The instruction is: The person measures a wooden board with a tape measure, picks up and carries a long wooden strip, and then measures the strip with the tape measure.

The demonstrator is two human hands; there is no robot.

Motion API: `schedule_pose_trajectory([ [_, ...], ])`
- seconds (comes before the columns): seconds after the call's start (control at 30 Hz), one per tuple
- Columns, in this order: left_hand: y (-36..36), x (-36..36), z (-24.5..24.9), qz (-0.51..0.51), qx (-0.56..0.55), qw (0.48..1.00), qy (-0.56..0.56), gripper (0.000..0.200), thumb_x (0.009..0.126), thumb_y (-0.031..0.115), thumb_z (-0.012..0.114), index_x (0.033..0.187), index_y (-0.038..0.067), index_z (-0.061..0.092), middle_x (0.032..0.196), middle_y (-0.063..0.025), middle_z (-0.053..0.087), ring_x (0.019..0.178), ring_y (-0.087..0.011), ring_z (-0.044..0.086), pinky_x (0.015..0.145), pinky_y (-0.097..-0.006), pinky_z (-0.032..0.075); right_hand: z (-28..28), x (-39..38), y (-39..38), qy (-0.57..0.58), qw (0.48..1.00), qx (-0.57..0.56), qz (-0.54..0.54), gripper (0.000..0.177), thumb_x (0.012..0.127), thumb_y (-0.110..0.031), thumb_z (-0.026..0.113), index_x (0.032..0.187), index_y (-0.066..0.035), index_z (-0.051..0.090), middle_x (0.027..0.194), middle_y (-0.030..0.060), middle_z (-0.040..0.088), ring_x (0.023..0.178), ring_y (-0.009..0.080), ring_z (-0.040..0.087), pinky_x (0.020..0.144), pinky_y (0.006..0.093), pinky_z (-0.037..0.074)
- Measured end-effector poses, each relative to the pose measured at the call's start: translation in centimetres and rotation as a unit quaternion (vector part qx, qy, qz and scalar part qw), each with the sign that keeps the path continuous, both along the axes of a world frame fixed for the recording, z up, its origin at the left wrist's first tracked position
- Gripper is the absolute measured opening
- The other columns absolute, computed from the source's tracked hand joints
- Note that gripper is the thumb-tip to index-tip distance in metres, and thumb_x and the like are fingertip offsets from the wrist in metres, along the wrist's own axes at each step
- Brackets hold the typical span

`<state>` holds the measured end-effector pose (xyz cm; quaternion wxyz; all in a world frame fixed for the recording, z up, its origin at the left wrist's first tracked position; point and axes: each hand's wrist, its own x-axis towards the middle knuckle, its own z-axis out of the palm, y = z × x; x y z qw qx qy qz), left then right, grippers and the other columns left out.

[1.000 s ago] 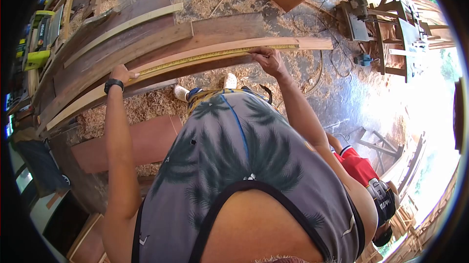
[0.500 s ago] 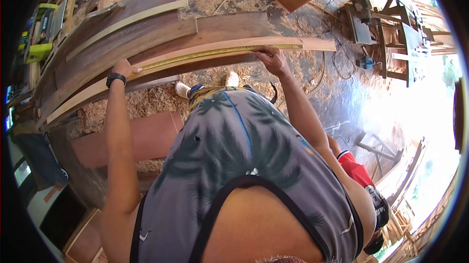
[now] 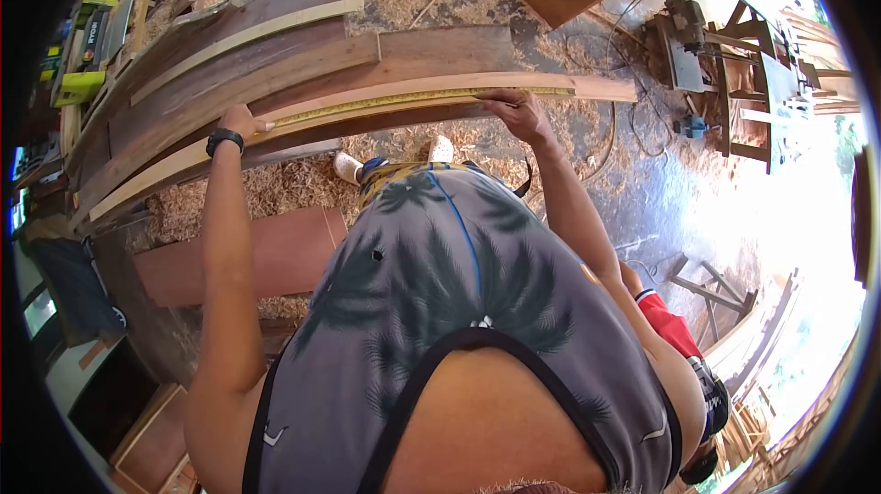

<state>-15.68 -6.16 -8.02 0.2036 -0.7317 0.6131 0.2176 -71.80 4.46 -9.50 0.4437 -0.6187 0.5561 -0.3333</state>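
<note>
A yellow tape measure [image 3: 367,105] lies stretched along a long pale wooden board [image 3: 606,88]. At the tape's left end is my left hand [image 3: 242,122], its fingers closed on the tape and resting on the board, with a dark watch on the wrist. My right hand [image 3: 519,114] is farther right, thumb and fingers pinched at the tape and the board's near edge. The tape runs on a little past that hand. Darker planks lie beneath and behind the board.
Wood shavings [image 3: 220,200] cover the floor, where a reddish panel [image 3: 239,257] lies. Green-and-black tool cases [image 3: 84,86] stand at the left. A machine on a stand [image 3: 684,26] and cables are at the upper right. Another person in red [image 3: 668,321] is at the lower right.
The view has shifted slightly, so the boards and both hands sit a little farther right and lower. Both hands keep their places on the tape.
</note>
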Motion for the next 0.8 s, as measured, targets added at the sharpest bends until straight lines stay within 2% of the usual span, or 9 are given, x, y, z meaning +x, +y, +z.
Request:
schedule_pose_trajectory([
  [0.07, -0.1, -0.1, 0.2, 0.002, -0.005, 1.000, 0.007, 0.064, 0.064, 0.043, 0.085, 0.101, -0.005, 0.067, 0.105, -0.0239, 0.068, 0.100, -0.0360, 0.065, 0.088, -0.0409, 0.049, 0.2, 0.2, -0.1, 0.046, 0.999, -0.006, 0.025, 0.022, 0.087, -0.021, 0.067, 0.102, -0.006, 0.073, 0.088, 0.0096, 0.073, 0.081, 0.0174, 0.069, 0.074, 0.0307, 0.053],
  [0.4, 0.0, -1.4, 1.5, 0.009, 0.017, 1.000, -0.007, 0.068, 0.066, 0.042, 0.085, 0.108, -0.008, 0.066, 0.110, -0.0276, 0.065, 0.105, -0.0380, 0.063, 0.092, -0.0421, 0.048, 0.3, 0.5, -0.1, 0.002, 0.999, 0.024, 0.021, 0.022, 0.087, -0.019, 0.067, 0.102, -0.005, 0.073, 0.089, 0.0113, 0.073, 0.081, 0.0173, 0.068, 0.076, 0.0309, 0.052],
  [0.47, 0.0, -1.0, 1.1, 0.008, 0.018, 1.000, -0.008, 0.068, 0.066, 0.042, 0.085, 0.108, -0.008, 0.066, 0.110, -0.0278, 0.065, 0.105, -0.0382, 0.063, 0.092, -0.0423, 0.048, 0.4, 0.4, 0.0, 0.050, 0.998, 0.020, 0.034, 0.025, 0.092, -0.015, 0.059, 0.109, -0.001, 0.070, 0.089, 0.0082, 0.074, 0.085, 0.0129, 0.068, 0.080, 0.0270, 0.052],
  [0.53, 0.2, 0.3, -0.4, -0.030, -0.052, 0.998, 0.005, 0.064, 0.060, 0.047, 0.085, 0.089, -0.008, 0.068, 0.090, -0.0279, 0.068, 0.086, -0.0386, 0.066, 0.078, -0.0421, 0.050, 0.4, 0.4, 0.0, 0.052, 0.998, 0.020, 0.034, 0.024, 0.091, -0.014, 0.059, 0.109, -0.001, 0.070, 0.089, 0.0082, 0.074, 0.084, 0.0130, 0.068, 0.079, 0.0270, 0.052],
  [0.7, 0.2, 0.4, -0.4, -0.029, -0.057, 0.998, 0.010, 0.064, 0.060, 0.047, 0.085, 0.089, -0.008, 0.068, 0.091, -0.0283, 0.068, 0.088, -0.0391, 0.066, 0.080, -0.0423, 0.050, 0.5, 0.6, -0.1, 0.053, 0.998, 0.025, 0.032, 0.024, 0.091, -0.014, 0.060, 0.109, -0.001, 0.070, 0.089, 0.0086, 0.074, 0.084, 0.0133, 0.068, 0.079, 0.0271, 0.052],
  [0.8, 0.1, 0.1, -0.2, -0.025, -0.039, 0.999, 0.006, 0.065, 0.060, 0.048, 0.085, 0.090, -0.008, 0.068, 0.094, -0.0287, 0.067, 0.090, -0.0394, 0.066, 0.081, -0.0423, 0.050, 0.2, 0.4, 0.0, 0.034, 0.999, 0.016, 0.020, 0.023, 0.087, -0.018, 0.066, 0.104, -0.004, 0.072, 0.090, 0.0111, 0.073, 0.081, 0.0164, 0.069, 0.075, 0.0296, 0.053],
])
